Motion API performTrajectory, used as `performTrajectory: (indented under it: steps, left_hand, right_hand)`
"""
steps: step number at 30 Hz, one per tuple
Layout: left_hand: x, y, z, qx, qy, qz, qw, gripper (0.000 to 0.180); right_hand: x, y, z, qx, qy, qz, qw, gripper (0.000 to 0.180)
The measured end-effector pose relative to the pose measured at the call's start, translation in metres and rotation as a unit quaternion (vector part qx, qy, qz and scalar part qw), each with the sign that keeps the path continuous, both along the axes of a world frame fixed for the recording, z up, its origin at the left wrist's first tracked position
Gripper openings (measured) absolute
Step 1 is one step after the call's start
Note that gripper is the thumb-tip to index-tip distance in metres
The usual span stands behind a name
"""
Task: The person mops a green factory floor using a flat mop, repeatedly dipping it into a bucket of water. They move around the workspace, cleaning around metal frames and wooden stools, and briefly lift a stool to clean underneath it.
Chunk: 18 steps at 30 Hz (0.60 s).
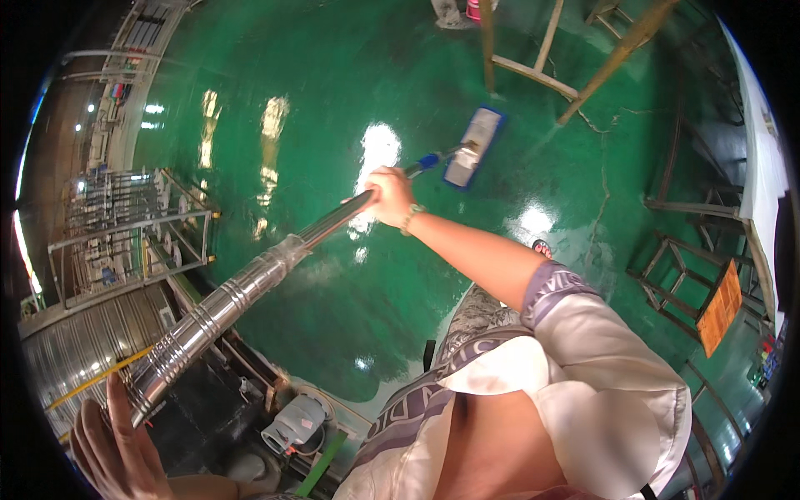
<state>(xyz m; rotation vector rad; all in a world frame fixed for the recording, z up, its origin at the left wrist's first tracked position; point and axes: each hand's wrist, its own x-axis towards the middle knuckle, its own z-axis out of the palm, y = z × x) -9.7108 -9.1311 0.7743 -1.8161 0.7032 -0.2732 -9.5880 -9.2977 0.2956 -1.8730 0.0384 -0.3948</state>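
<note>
A long silver metal mop pole [250,283] runs from the lower left up to a flat mop head [473,147] with a blue frame and pale pad, lying on the glossy green floor [333,83]. My right hand [390,196] is closed around the pole partway down, arm stretched forward. My left hand [112,446] is at the pole's near end at the lower left, fingers partly spread against it. The grip there is hard to make out.
Wooden frame legs [533,71] stand just beyond the mop head. Metal stools [679,275] and an orange board [721,307] sit at the right. A metal rack [125,233] and a grey machine [292,421] are at the left.
</note>
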Motion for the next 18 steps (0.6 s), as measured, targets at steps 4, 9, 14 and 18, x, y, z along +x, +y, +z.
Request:
performTrajectory:
  steps: [4, 9, 14, 18]
  left_hand:
    - [0.005, -0.03, -0.009, 0.006, -0.056, -0.079, 0.995, 0.033]
    - [0.007, -0.096, 0.01, -0.068, -0.048, -0.164, 0.983, 0.024]
    - [0.003, -0.131, 0.016, -0.131, 0.034, -0.124, 0.983, 0.025]
    - [-0.008, -0.18, 0.005, -0.162, 0.055, -0.14, 0.975, 0.02]
  right_hand:
    - [0.029, -0.007, -0.014, -0.057, 0.03, 0.117, 0.991, 0.031]
    - [-0.003, -0.047, 0.024, -0.053, 0.149, 0.221, 0.962, 0.034]
    - [-0.062, -0.135, 0.042, -0.082, 0.242, 0.262, 0.931, 0.032]
    - [-0.1, -0.222, 0.04, -0.122, 0.246, 0.224, 0.935, 0.03]
